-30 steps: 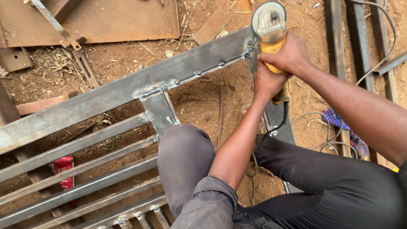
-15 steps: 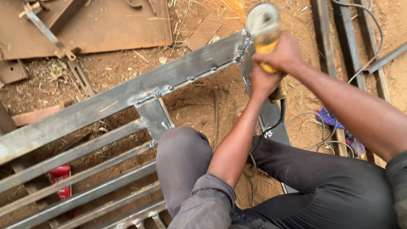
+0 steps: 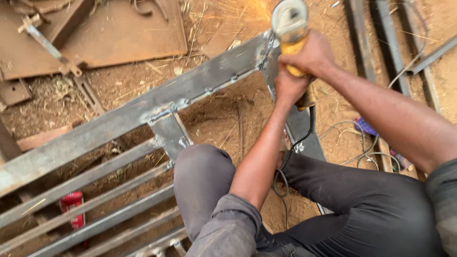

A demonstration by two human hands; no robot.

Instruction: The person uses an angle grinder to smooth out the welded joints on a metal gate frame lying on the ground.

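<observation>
A yellow angle grinder [image 3: 290, 28] presses against the top corner of a grey welded steel frame [image 3: 143, 107], and orange sparks fly up from the contact. My right hand [image 3: 312, 52] grips the grinder's body from above. My left hand [image 3: 288, 88] holds its rear end just below. The grinder's black cord [image 3: 293, 147] trails down past my knees. I crouch over the frame in dark trousers.
The frame's parallel bars [image 3: 95, 204] lie over red dirt. A red can [image 3: 73, 209] sits under the bars at lower left. Rusty steel plates [image 3: 95, 38] lie at upper left. Long steel bars [image 3: 376, 43] and loose wires [image 3: 366, 147] lie to the right.
The grinder has stayed at the frame's corner while my view shifted; sparks now shoot from the disc at the top of the frame.
</observation>
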